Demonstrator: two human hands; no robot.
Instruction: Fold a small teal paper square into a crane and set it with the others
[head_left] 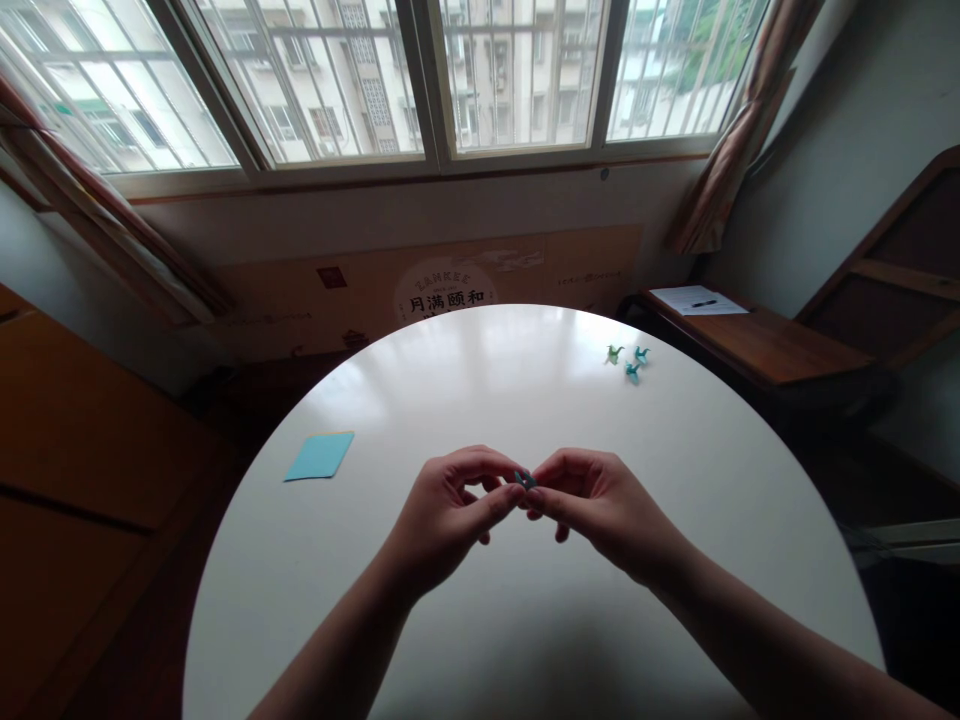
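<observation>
Between my two hands, above the middle of the white table, is a small folded piece of blue-green paper (527,480). My left hand (465,500) pinches it from the left with thumb and forefinger. From the right, my right hand (589,495) grips it the same way, and the fingertips of both hands almost meet. Most of the paper is hidden by the fingers, so its exact shape cannot be made out. Three little origami cranes stand at the far right: a green crane (614,355), a teal crane (641,355) and another teal crane (633,373).
A stack of light blue square paper (321,456) lies on the left of the round white table (465,640). Beyond the table's right edge, a wooden chair (802,340) carries a paper sheet (690,300) and a pen (704,303). Windows and curtains are behind.
</observation>
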